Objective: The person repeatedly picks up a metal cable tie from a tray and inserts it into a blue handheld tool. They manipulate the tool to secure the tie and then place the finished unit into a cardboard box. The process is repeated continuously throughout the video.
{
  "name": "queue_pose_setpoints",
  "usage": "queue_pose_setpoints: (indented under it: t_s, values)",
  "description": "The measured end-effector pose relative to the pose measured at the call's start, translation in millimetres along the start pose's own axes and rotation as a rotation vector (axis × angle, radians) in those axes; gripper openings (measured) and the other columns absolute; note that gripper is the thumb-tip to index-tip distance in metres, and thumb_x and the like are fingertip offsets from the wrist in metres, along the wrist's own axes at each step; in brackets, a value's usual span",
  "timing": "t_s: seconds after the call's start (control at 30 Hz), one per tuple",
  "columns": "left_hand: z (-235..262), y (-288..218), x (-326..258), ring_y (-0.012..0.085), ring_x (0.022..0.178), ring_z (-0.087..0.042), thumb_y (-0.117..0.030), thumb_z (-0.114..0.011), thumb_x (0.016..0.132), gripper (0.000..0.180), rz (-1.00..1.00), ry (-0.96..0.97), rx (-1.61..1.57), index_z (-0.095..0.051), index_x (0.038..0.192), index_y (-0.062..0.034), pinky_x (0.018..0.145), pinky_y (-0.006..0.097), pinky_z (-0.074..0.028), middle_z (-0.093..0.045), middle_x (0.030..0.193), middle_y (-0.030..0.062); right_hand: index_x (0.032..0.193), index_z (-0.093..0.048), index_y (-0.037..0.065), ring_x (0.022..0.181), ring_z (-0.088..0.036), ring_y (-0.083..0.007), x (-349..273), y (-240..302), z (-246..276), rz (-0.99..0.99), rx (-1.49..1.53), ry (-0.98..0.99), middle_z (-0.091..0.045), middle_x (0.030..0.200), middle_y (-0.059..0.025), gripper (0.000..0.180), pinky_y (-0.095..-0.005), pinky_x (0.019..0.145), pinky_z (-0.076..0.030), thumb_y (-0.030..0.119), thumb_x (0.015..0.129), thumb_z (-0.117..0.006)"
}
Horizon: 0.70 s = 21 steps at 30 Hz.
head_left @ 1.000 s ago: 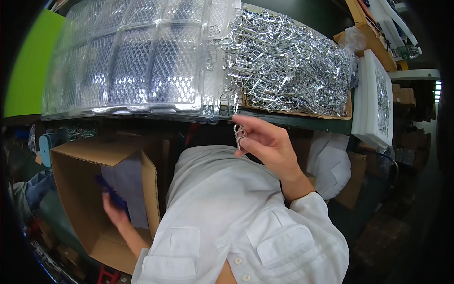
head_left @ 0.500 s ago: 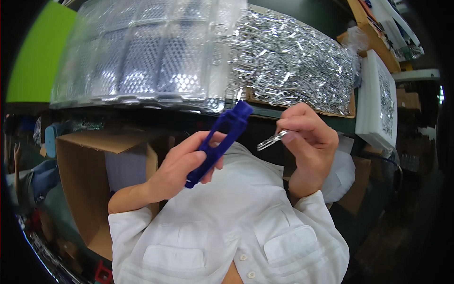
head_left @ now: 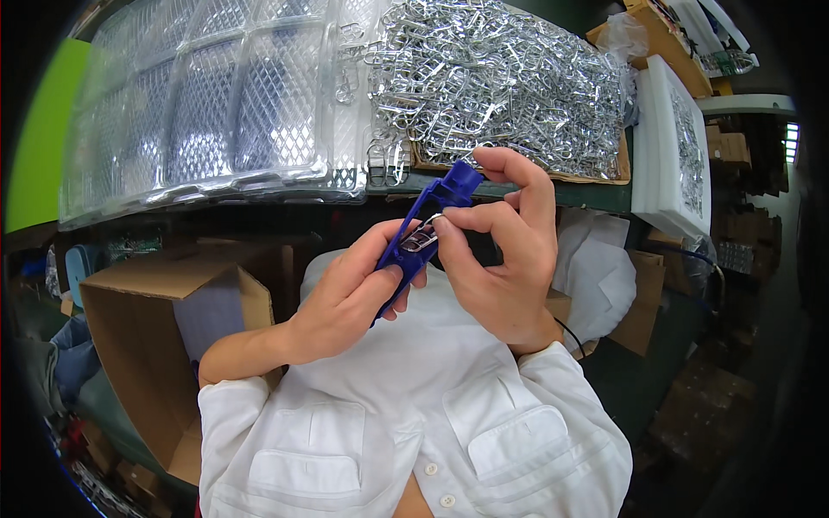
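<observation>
Dark green bench (head_left: 594, 198), cluttered: clear trays (head_left: 285, 104) stacked at the far left, and to their right a shallow carton (head_left: 623, 166) carrying a heap (head_left: 509, 91) of loose, shiny metal clips. White foam (head_left: 649, 160) stands beyond the carton's right end; an open box (head_left: 138, 337) sits below the trays, on the person's left. Blue part (head_left: 415, 261) is up in the air between the hands, over the lap, tilted, knobbed end pointing away and to the right. Left hand (head_left: 341, 298) wraps its lower half, thumb on top, fingers beneath. Right hand (head_left: 509, 250) pinches one metal clip (head_left: 421, 237) between thumb and forefinger, other fingers bent up near the knobbed end; contact there can't be told. Clip lies at the blue part's long opening; whether it is seated or only resting can't be made out. Main risk, in my judgement: clip slipping, as the pinch takes only its end and the metal looks smooth. A skewed angle could make it catch on the opening's edge. Blue part might twist under a push, being held from one end with nothing beneath to brace it. Anything dropped would probably land on the shirt (head_left: 414, 345) or slide to the floor.
</observation>
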<state>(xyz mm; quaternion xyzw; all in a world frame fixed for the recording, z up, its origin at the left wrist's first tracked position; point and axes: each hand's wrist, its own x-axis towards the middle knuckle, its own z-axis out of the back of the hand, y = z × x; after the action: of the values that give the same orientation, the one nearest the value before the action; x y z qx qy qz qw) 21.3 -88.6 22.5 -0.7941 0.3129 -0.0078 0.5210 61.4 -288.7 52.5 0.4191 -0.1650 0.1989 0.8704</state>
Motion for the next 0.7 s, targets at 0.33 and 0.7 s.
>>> queue_pose_setpoints:
  t_s: [0.33,0.7]
  values:
    - [6.2,9.6,5.5,0.0081,0.071,-0.057,-0.005,-0.044,0.106,0.039,-0.073,-0.089,0.145,-0.051,0.144,-0.0020,0.063,0.026,-0.048,-0.063,0.094,0.0033,0.081,-0.066,0.002,0.107,-0.065,-0.0373,4.0,-6.9,-12.3,0.106,-0.159,0.041,-0.065,0.127,-0.0202,0.022,-0.0446,0.087,-0.053,-0.002,0.068,-0.083]
    - [5.1,18.0,17.7,0.0142,0.061,-0.066,-0.015,-0.071,0.099,0.021,-0.324,-0.233,0.575,-0.069,0.114,-0.0009,0.056,0.032,-0.049,-0.069,0.076,0.0090,0.115,-0.061,0.002,0.108,-0.070,-0.0368,3.5,-16.0,-7.8,-0.076,-0.008,-0.020,-0.068,0.120,-0.0192,0.047,-0.0419,0.090,-0.057,0.001,0.074,-0.085]
